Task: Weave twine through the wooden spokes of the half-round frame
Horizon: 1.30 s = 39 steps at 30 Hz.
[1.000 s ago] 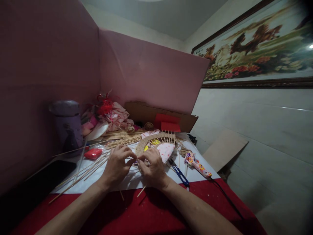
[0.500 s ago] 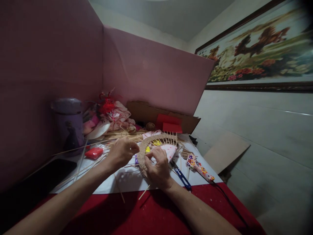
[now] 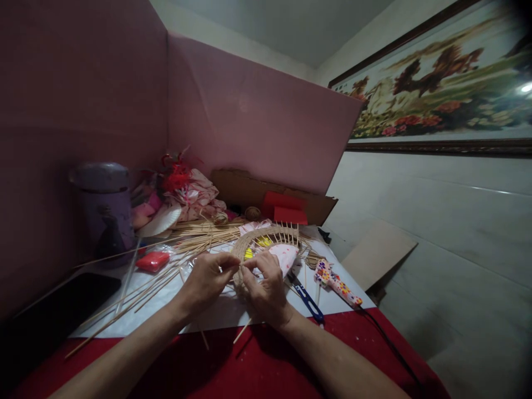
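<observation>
A curved band of woven tan twine (image 3: 249,237), with thin wooden sticks poking out along its far side, lies on the white sheet. My left hand (image 3: 208,275) is closed in a pinch at the band's left edge; whatever is between its fingertips is too small to make out. Against it, fingertips nearly touching, my right hand (image 3: 266,282) pinches at the near left part of the band and covers much of it. White cloth with pink spots (image 3: 285,257) and something yellow (image 3: 264,241) show inside the curve.
Blue-handled snips (image 3: 308,299) and a flower-patterned glue gun (image 3: 338,282) with a black cord lie to the right. Loose sticks (image 3: 199,238), a red packet (image 3: 153,261), a purple tumbler (image 3: 106,216) and a dark phone-like slab (image 3: 78,296) are on the left. Cardboard (image 3: 233,185) stands behind.
My left hand has come right and down until its fingertips meet my right hand's at the woven band. My right hand stays at the band. The view has shifted slightly.
</observation>
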Tool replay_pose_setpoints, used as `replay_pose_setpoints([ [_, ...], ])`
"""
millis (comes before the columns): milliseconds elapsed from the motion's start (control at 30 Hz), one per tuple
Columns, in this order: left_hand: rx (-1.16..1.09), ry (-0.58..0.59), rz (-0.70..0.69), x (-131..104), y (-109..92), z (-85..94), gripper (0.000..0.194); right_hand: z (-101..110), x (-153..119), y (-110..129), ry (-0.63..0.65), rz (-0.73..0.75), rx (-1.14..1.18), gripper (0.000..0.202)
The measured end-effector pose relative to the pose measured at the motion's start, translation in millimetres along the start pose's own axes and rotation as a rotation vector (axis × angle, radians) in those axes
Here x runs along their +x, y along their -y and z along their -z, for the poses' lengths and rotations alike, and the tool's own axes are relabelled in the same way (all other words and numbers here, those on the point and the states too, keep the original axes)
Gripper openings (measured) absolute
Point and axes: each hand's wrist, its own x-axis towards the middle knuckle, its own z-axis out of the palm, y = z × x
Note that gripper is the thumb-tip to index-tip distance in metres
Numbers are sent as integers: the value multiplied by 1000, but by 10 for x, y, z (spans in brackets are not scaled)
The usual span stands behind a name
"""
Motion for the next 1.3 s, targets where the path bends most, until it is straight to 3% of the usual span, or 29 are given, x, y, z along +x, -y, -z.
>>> replay_pose_setpoints([
  [200, 118, 25, -50, -25, -4, 11, 18, -17, -9, -11, -3, 17, 6, 11],
  [400, 149, -33, -49, -23, -5, 15, 17, -19, -8, 20, -5, 29, 7, 13],
  [667, 188, -49, -171, -55, 9, 21, 15, -1, -1, 14, -13, 29, 10, 12],
  [1033, 312, -43, -123, -56, -34, 8, 13, -22, -7, 24, 5, 13, 68, 12],
  [1300, 282, -44, -40, -50, -89, -42, 13, -20, -6, 55, -18, -56, 107, 13],
])
